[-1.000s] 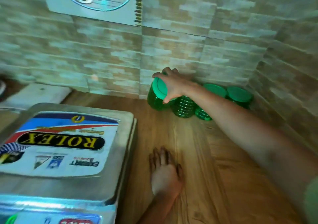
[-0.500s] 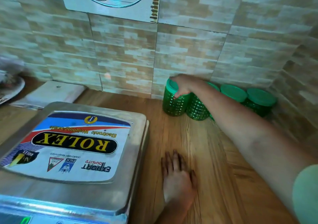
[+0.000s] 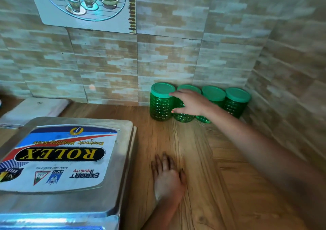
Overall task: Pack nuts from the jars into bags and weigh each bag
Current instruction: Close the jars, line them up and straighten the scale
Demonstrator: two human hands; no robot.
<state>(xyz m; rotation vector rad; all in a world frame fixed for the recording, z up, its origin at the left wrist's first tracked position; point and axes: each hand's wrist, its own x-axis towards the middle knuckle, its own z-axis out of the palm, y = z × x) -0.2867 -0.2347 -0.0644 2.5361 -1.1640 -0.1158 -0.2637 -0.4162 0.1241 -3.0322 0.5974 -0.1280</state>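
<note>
Looks like the step here is picking one of the green dimpled plastic jars [image 3: 213,97] out of the row at the back of the wood-grain bench [image 3: 202,159], tight against the tiled wall.

The right hand [image 3: 190,104] is half open. Its fingers are spread in front of the second jar [image 3: 184,118], with the index tip at the lid rim of the leftmost jar [image 3: 160,106]. As far as I can see it isn't clamped on anything. The left hand [image 3: 167,176] lies flat on the bench, fingers straight, holding nothing.

Tip imo: the jars stand touching each other, so wrap the body below the lid and lift straight up. Then set it down beside the steel-topped electronic weighing scale [image 3: 61,159].

Count:
- four jars, lids all on
- one scale
- one flat white bundle [image 3: 33,108] far left, can't tell if that's bags
</note>
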